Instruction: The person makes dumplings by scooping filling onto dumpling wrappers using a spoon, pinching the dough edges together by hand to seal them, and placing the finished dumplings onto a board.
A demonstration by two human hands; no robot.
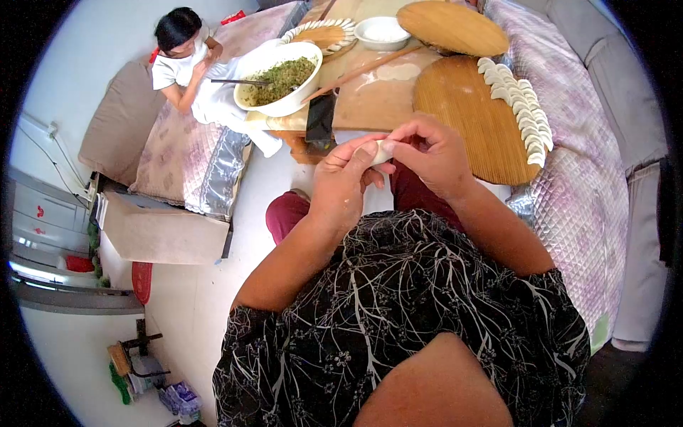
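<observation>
A small white dumpling [382, 153] is pinched between my two hands in front of my chest. My left hand [346, 176] holds its left side, with the thumb on top of the dough. On its right side, the thumb and fingers of my right hand [435, 158] press the edge. Beyond my hands lies a round wooden board [455, 107] with a curved row of white dumplings [526, 117] along its right edge. A white bowl [307, 90] of green-brown filling, with a dark utensil in it, stands to the left on the table.
A rolling pin or long stick [359, 72], a dark phone-like object [320, 117], a white bowl of flour [382, 35] and another round board [452, 27] are on the table [370, 107]. A person [192, 78] sits at the upper left. Sofas flank both sides.
</observation>
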